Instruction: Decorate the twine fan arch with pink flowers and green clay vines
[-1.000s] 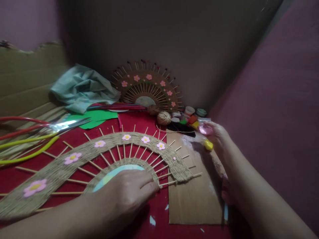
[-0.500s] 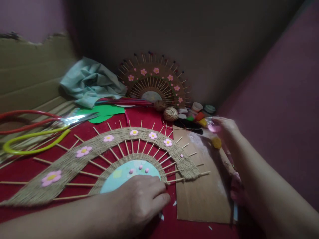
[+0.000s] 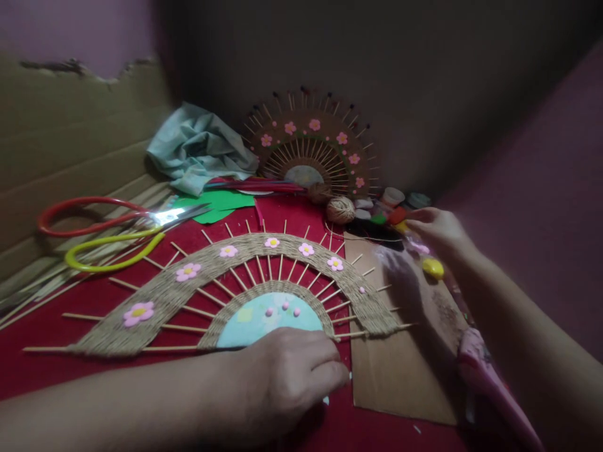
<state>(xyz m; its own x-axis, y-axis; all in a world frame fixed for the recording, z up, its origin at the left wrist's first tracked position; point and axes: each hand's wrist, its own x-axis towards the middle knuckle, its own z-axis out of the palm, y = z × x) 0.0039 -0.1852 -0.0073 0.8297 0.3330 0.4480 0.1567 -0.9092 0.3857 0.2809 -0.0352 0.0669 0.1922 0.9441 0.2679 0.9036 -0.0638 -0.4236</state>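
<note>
My left hand rests at the lower edge of a half-round woven fan, beside its pale blue centre. Its fingers are curled in, and whatever they may hold is hidden beneath. Small pink clay balls lie on the blue centre, and pink clay flowers with yellow middles sit along the twine band. My right hand reaches to the small coloured clay lumps at the back right, its fingers bent together; their grip is unclear. Pink clay in clear plastic and a yellow lump lie just below it.
Red and yellow handled scissors lie at left near green sheets. Behind are a crumpled cloth, a twine ball and a second decorated fan. Cardboard lies at right, near a pink-handled tool.
The view has swung left, so everything appears shifted right. My right hand has moved slightly left from the pink clay toward the other lumps. My left hand stays by the fan.
</note>
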